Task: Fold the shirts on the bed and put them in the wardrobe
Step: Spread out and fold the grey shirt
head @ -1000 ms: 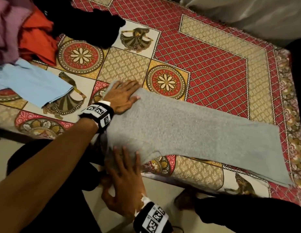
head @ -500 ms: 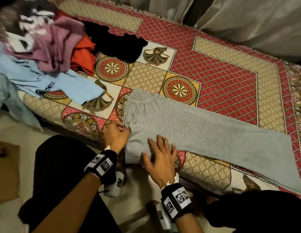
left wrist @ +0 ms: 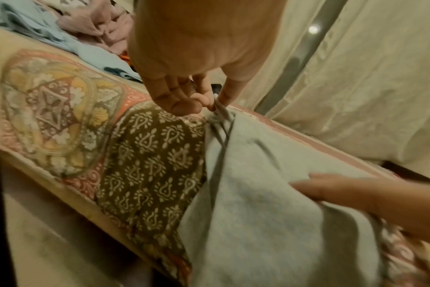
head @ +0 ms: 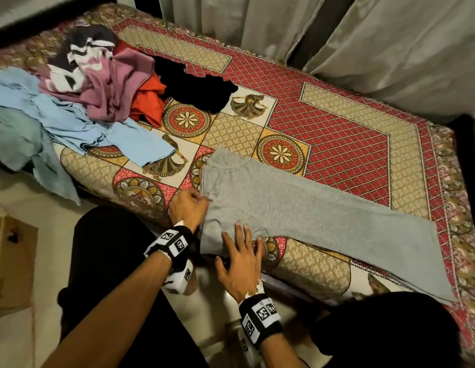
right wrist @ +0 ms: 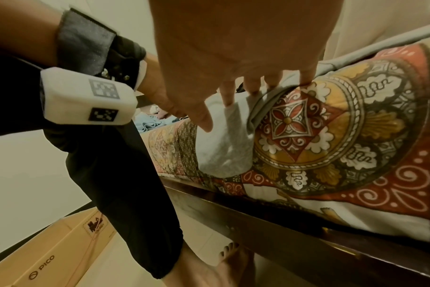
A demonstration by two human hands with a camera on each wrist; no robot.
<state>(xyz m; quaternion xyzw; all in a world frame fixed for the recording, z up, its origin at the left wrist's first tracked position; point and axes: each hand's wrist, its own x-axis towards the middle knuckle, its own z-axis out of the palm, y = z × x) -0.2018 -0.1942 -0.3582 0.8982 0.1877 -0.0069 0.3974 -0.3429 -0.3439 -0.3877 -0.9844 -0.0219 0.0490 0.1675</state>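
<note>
Grey and already folded into a long strip, the shirt [head: 297,211] lay along the near edge of the bed [head: 337,134], its collar end draped over the side. The left hand [head: 187,208] pinched that end's edge between thumb and fingertips while the right hand [head: 237,264] lay flat, fingers spread, on the hanging part. The folding step looked half done; next, I judged, the collar end needed lifting across towards the hem.
</note>
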